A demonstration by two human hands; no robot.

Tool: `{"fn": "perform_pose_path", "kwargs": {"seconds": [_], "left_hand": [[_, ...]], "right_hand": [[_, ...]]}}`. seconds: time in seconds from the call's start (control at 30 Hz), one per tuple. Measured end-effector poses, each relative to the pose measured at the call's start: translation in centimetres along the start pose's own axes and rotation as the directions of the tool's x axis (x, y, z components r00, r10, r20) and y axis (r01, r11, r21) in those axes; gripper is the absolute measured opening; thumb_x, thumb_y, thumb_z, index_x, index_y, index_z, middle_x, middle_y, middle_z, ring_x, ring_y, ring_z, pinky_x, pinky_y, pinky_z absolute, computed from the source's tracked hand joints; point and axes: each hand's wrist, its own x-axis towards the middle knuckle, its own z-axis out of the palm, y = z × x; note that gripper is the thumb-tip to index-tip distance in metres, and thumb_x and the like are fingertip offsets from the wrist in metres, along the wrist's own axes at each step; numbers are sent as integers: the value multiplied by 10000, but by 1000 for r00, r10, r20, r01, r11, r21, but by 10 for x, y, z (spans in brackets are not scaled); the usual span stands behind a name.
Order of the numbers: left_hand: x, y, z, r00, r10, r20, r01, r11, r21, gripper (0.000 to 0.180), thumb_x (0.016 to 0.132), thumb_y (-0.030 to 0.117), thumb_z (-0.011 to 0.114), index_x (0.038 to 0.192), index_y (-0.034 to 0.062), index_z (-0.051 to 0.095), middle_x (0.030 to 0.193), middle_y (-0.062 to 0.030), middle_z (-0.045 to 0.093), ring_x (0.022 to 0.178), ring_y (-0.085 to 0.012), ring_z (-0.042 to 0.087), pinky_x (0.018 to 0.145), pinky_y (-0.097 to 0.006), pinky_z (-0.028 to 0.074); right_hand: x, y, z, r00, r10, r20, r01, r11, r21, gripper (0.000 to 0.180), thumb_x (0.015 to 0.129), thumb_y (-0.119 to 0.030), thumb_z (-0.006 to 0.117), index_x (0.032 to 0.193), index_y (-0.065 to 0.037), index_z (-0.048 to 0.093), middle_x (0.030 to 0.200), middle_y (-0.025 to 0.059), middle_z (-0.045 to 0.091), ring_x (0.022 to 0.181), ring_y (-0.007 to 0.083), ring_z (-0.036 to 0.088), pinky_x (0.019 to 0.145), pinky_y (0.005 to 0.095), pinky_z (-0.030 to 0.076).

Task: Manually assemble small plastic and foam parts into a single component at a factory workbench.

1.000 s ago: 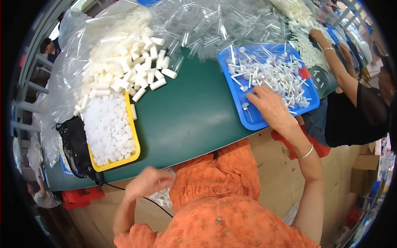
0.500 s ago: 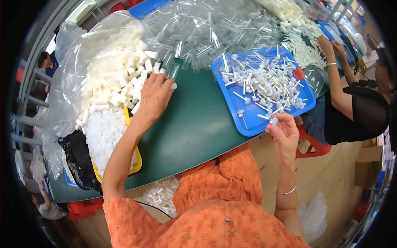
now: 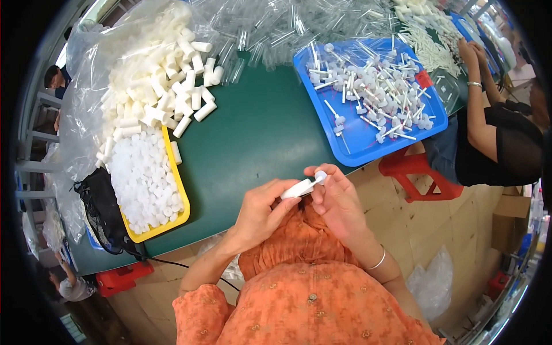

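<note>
In front of my lap, my left hand point(image 3: 260, 211) grips a white cylinder point(image 3: 295, 189) between thumb and fingers. Opposite it, my right hand point(image 3: 340, 208) pinches a small white stemmed part with a round cap point(image 3: 320, 176). The stem points at the cylinder's end; whether it sits inside, I cannot tell. Beyond my right hand, a blue tray point(image 3: 345, 154) bears many stemmed parts with translucent caps. Farther left lies a heap of white cylinders point(image 3: 158, 89), by a yellow tray point(image 3: 184, 211) full of small whitish caps point(image 3: 146, 184).
Clear plastic tubes point(image 3: 282, 26) are piled along the far side of the green table point(image 3: 253, 126). A black mesh bag point(image 3: 102, 204) lies left of the yellow tray. On the right, a co-worker point(image 3: 489, 129) sits beside a red stool point(image 3: 425, 181).
My left hand has come back from the heap with a white cylinder. My right hand has moved left with its stemmed part, and the two hands now meet before my lap.
</note>
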Motion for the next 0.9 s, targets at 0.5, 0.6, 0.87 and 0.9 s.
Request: {"fn": "perform_pose_path", "kwargs": {"seconds": [0.5, 0.6, 0.87, 0.9], "left_hand": [[-8, -7, 6, 970, 234, -69, -203, 931, 303, 231, 844, 29, 689, 1073, 46, 666, 713, -133, 637, 611, -243, 634, 542, -338, 489], [-8, -10, 4, 974, 220, -57, -186, 918, 351, 270, 803, 1, 707, 1064, 53, 666, 717, -118, 640, 626, -265, 639, 550, -356, 499], [-9, 6, 8, 987, 55, -152, -52, 998, 22, 350, 866, -46, 605, 1207, 24, 570, 924, -101, 628, 749, -167, 619, 642, -292, 502], [-11, 9, 9, 987, -131, -93, 105, 964, -244, 358, 897, -35, 576, 1248, 15, 531, 967, -90, 616, 787, -133, 602, 665, -273, 495]], "right_hand": [[-10, 9, 0, 999, 24, -32, -25, 999, -28, 208, 1014, -176, 540, 1176, -48, 526, 1211, 165, 609, 712, 101, 578, 585, 235, 482], [-12, 9, 1, 999, 35, -12, -36, 999, -39, 209, 1008, -154, 548, 1182, -42, 524, 1235, 177, 593, 742, 115, 593, 630, 246, 508], [-9, 10, -3, 989, -108, 97, 133, 943, -306, 244, 943, 43, 558, 1177, -8, 511, 1272, 180, 564, 989, 180, 627, 847, 312, 557], [-8, 11, -3, 989, -106, 99, 132, 944, -303, 244, 943, 43, 558, 1177, -8, 511, 1272, 180, 564, 989, 180, 627, 847, 312, 557]]}}
